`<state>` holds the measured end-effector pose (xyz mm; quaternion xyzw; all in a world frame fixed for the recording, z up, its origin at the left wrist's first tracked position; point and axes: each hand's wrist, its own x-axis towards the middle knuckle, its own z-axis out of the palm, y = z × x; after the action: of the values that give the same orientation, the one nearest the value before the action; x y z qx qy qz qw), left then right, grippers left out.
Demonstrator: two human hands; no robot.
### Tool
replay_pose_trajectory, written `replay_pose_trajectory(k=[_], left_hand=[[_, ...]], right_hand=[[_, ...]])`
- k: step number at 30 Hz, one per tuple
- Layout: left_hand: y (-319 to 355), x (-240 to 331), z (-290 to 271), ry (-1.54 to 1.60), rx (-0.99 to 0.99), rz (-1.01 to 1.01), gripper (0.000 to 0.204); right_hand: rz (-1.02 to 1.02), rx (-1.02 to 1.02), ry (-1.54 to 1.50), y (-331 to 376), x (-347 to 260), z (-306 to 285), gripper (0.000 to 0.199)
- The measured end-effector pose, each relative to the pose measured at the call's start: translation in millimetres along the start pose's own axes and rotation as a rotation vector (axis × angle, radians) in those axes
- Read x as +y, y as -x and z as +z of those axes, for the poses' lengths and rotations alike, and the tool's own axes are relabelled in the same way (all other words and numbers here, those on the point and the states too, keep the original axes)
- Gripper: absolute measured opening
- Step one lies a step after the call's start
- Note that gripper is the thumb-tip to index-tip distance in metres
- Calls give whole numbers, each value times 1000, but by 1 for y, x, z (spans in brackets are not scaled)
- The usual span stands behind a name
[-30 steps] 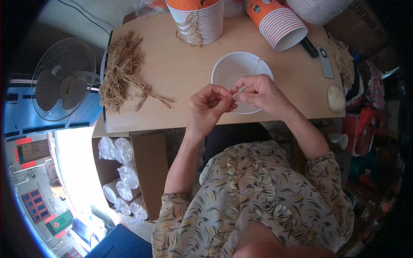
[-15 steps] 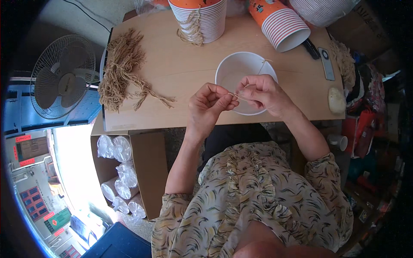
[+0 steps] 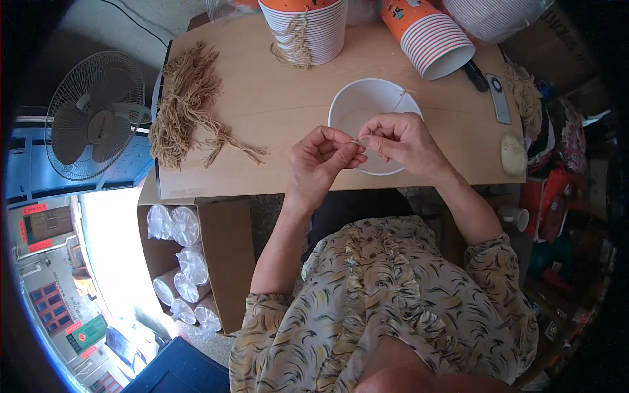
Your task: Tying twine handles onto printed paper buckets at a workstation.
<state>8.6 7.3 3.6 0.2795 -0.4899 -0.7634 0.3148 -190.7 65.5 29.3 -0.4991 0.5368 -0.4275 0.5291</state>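
Note:
A white paper bucket (image 3: pixel 346 105) stands at the table's near edge, with a thin twine (image 3: pixel 401 98) attached at its far right rim. Over its near side, my left hand (image 3: pixel 322 156) and my right hand (image 3: pixel 401 143) meet fingertip to fingertip. Both pinch a short piece of tan twine (image 3: pixel 357 142), mostly hidden between the fingers. Left of them lies a bundle of knotted brown twine (image 3: pixel 187 108), its loose ends pointing toward my left hand.
A stack of nested buckets (image 3: pixel 311 39) with twine draped on it stands at the back; another stack (image 3: pixel 436 46) lies tipped. Along the right are a phone (image 3: pixel 498 99) and a pale round lump (image 3: pixel 512 154). A fan (image 3: pixel 98 124) and a carton (image 3: pixel 226 262) of wrapped rolls are at left.
My right fingers have drawn closer to my left fingertips and closed over the twine, so less of it shows. The bucket and the bundle stay in place.

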Motion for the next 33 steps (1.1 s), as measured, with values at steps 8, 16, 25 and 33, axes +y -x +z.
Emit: replay_pose_trajectory(k=[8,16,25,33], left_hand=[[1,-2,0,93,-3,-28,24],[4,6,2,87,4,-64,39],[5,9,5,30,-20,-62,70],[1,17,9,-39,-37,-124,46]], right_hand=[[-41,35,-17,-1,5,1,10],[-46,38,5,0,4,-2,9],[-144,86,8,0,4,-5,9],[-163,105,-50,-1,-1,-2,9]])
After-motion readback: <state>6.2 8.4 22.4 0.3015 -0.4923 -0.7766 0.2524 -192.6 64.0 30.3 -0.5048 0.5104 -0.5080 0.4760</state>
